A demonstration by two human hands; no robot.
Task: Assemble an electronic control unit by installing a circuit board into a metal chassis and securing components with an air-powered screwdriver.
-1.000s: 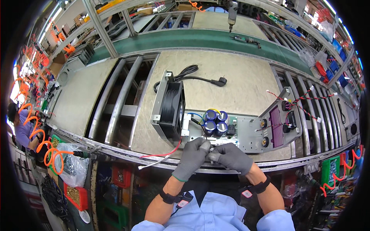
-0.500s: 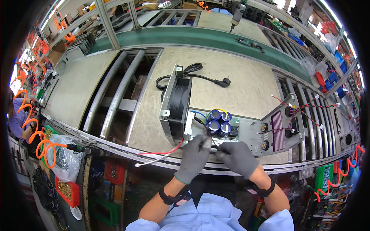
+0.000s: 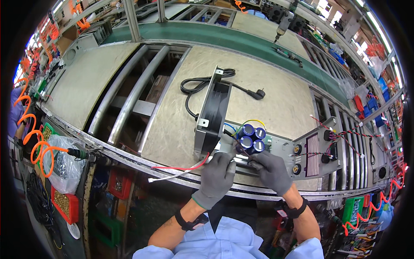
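Observation:
My left hand (image 3: 217, 175), in a grey glove, is closed in a pinch at the near edge of an open metal chassis (image 3: 282, 151). Across a small gap, my gloved right hand (image 3: 274, 172) has its fingers pressed together. What either pinch holds is too small to make out. A dark wire (image 3: 233, 136) runs down toward the fingertips, past several blue cylindrical capacitors (image 3: 246, 142). Left of these stands an upright metal panel with a black fan (image 3: 218, 108). Red and white wires (image 3: 183, 169) trail out below it. The fingers hide part of the chassis.
A black power cord with a plug (image 3: 260, 93) lies behind the chassis on the board (image 3: 276, 82). Thin wires with white connectors (image 3: 360, 124) stick out at the right. Metal rollers (image 3: 139, 93) lie at the left. A screwdriver (image 3: 282, 28) hangs above the green belt (image 3: 194, 38).
The view has shifted slightly, moving the chassis in the picture. My hands have come a little apart, and a pale, shiny piece now shows between the fingertips.

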